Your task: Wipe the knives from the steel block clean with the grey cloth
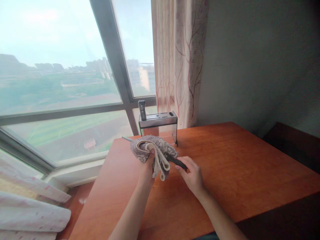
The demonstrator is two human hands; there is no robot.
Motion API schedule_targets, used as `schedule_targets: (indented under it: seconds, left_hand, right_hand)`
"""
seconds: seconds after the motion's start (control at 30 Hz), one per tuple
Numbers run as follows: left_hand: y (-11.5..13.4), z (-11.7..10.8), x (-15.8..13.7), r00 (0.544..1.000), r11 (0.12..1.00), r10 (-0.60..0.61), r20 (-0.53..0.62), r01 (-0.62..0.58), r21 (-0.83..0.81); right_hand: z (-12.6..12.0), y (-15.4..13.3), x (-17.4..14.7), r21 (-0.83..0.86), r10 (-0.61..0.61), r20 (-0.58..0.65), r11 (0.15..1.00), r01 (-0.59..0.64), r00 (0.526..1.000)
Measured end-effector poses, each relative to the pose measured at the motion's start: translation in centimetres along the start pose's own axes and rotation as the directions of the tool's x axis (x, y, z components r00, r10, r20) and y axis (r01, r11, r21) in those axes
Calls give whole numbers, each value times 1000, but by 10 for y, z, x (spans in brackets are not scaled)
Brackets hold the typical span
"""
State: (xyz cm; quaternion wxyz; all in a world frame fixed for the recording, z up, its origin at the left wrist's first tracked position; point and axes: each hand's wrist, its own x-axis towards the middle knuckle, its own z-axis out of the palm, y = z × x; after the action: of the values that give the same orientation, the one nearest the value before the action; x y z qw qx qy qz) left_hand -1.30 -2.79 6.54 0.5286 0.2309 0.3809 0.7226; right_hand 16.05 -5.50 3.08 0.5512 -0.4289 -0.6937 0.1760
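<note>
My left hand (147,165) is closed round a folded grey-and-cream cloth (160,146), its thumb pressed on the top fold. Wrapped inside the cloth is a knife; most of its blade is hidden, and a thin grey tip pokes out at the left. My right hand (192,171) grips the black knife handle (176,161) at the right of the cloth. Both hands hold these above the wooden table. Just beyond them stands a knife block (158,119) with a slotted metal top and see-through sides. One dark handle (142,110) sticks up from its left end.
The reddish-brown table (225,160) extends to the right and towards me. Behind its far left side are a large window (62,76) and a patterned curtain (186,60). A grey wall (250,66) rises at the right. Another curtain (32,213) hangs at the lower left.
</note>
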Motion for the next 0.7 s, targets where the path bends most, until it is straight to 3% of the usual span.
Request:
schedule_targets:
  seconds: [0.17, 0.3, 0.53, 0.7]
  left_hand:
    - [10, -6, 13, 995, 992, 42, -95, -53, -118]
    - [5, -7, 12, 1000, 990, 6, -31, -10, -137]
    - [-19, 2, -8, 979, 984, -178, 99, 176, 28]
    - [-22, 3, -9, 980, 983, -180, 85, 177, 40]
  right_hand:
    - [-4, 3, -3, -99, -100, -83, 991, 91, 992]
    - [-3, 2, -3, -121, -137, -125, 985, 122, 983]
    - [3, -2, -8, -191, -291, -73, 943, 273, 954]
    - [1, 0, -8, -181, -243, -71, 957, 227, 968]
